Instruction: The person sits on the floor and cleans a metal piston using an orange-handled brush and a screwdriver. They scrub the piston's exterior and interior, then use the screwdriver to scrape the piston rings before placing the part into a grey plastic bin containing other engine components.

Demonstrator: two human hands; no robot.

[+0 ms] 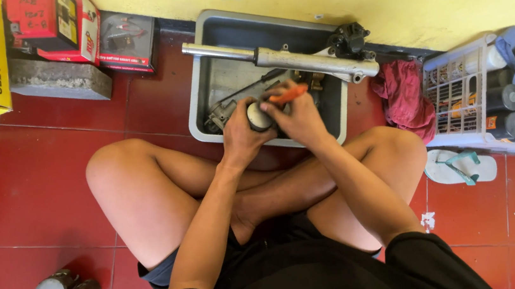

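L hand (240,133) wrapped round a small round metal part (259,117), held over grey tray (197,100) on red floor. R hand (298,116) closed on orange-handled tool (287,95), tip at the part. Fork tube (300,61) lies across tray; red rag (404,100) beside it.

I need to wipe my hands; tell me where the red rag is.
In the head view, the red rag lies on the floor at right, between the grey tray and the white crate of cans, just above the sandal.
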